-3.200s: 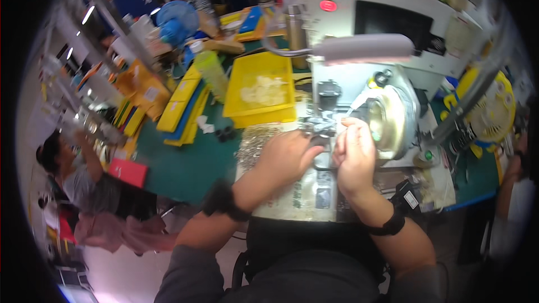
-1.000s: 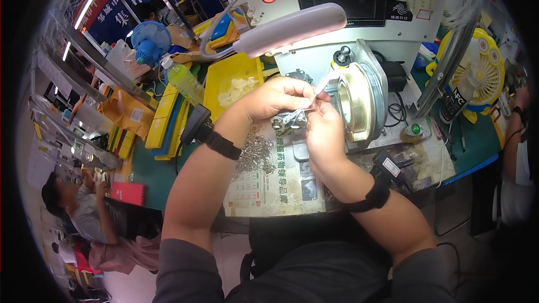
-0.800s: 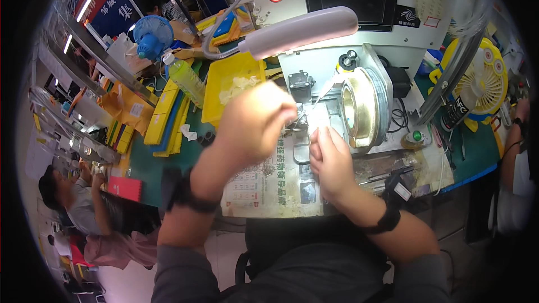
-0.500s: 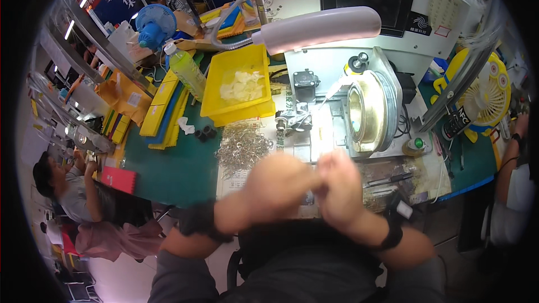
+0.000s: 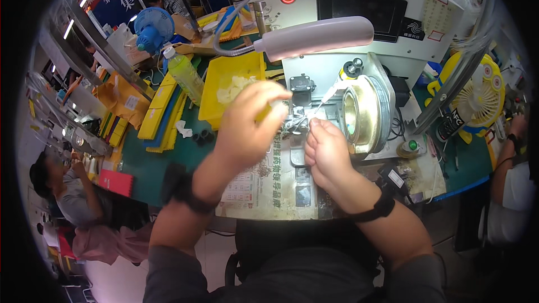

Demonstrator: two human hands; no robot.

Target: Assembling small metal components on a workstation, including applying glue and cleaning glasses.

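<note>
My left hand [image 5: 250, 120] is raised over the bench at the front left of the machine, thumb and fingers apart with nothing visible between them. Close to the small metal clamp [image 5: 297, 122], my right hand [image 5: 327, 148] pinches its thumb and forefinger together; whatever they hold is too small to make out. Just right of the clamp stands the round brass-coloured ring [image 5: 352, 115] of the machine. A thin-tipped white and yellow tool [image 5: 337, 85] slants down toward the clamp. The pile of small metal hooks is mostly hidden behind my left hand and forearm.
A white lamp [image 5: 317, 38] hangs above the work spot. A yellow bin [image 5: 213, 101] with pale pieces and a green bottle [image 5: 185, 76] stand left. A small jar [image 5: 410, 147], a black adapter [image 5: 394, 179] and a yellow fan [image 5: 477, 92] are right. Other people sit on both sides.
My hands were together in front of the machine and have parted. The left has moved up and left, its fingers now spread; the right has moved forward to the clamp.
</note>
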